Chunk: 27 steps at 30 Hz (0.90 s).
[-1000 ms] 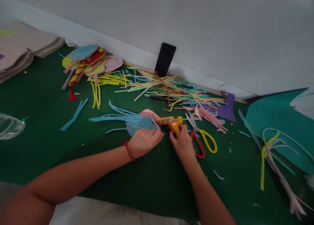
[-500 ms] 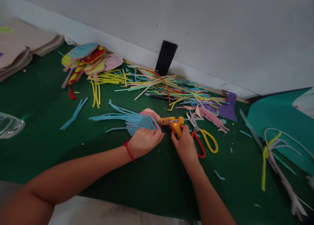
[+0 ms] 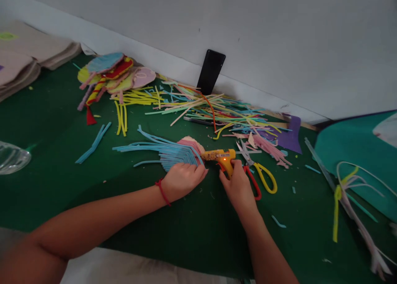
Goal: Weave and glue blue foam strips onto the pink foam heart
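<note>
No readable text, brand, number or sign anywhere. Only a small dark label (image 3: 219, 154) on the side of the yellow plastic hot-glue gun (image 3: 226, 158), too blurred to read.

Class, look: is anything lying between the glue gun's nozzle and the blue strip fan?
Nothing visible. The glue gun in the right hand points its nozzle straight at the fan, beside the left hand.

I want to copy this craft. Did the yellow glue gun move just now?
No. The glue gun sits as close to the scissors as before, its tip still at the foam fan; only the camera shifted slightly.
</note>
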Available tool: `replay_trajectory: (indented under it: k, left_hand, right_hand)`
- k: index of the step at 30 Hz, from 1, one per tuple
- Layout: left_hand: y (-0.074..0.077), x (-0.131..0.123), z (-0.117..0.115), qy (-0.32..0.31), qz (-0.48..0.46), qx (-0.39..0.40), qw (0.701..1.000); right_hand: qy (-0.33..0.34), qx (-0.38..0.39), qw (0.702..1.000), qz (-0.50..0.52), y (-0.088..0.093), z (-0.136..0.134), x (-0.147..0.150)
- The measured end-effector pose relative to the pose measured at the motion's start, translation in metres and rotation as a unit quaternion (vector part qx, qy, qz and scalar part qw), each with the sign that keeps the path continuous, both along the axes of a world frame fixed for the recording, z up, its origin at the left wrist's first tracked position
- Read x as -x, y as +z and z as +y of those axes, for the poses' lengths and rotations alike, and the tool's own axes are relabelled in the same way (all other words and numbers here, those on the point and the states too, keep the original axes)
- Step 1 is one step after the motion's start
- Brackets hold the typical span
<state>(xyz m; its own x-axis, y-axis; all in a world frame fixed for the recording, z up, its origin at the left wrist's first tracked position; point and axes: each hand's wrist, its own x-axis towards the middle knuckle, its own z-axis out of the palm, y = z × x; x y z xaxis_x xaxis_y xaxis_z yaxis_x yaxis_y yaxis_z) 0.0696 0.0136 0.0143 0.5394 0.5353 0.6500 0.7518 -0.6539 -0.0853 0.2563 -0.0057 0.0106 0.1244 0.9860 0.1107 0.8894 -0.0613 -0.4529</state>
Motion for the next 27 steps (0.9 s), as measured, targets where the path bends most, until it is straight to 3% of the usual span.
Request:
replay_trajectory:
  k: [16,27]
  left_hand:
    - [-0.004,0.001,-0.006,-0.015,0.022,0.041,0.999]
    - [0.002,-0.001,-0.019,-0.013,0.059,0.067,0.996]
  right_hand:
    - [0.016,0.002,0.999,-0.031,0.008,-0.008,-0.006]
    - [0.021,0.029,0.999,-0.039,0.012,-0.012,-0.012]
